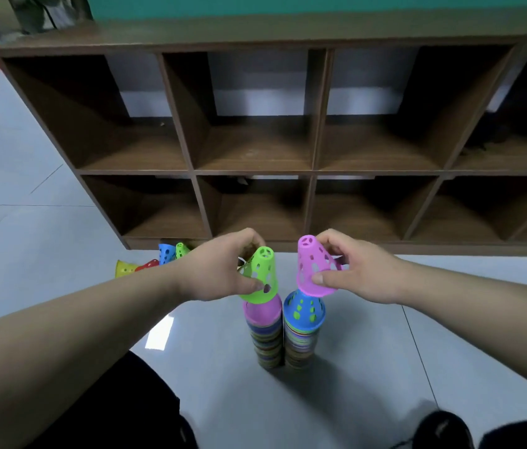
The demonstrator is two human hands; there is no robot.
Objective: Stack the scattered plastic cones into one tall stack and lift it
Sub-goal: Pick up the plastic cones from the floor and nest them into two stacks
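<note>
The left hand (220, 273) pinches a green plastic cone (263, 273) and the right hand (365, 273) a pink plastic cone (312, 264), right above two tall cone stacks (267, 341) on the grey floor (385, 367); they look light and bendy, so hold the rims.

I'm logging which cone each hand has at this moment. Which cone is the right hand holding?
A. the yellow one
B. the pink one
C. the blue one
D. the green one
B: the right hand pinches the pink cone just above the blue cone, while the left hand holds the green cone.
</note>
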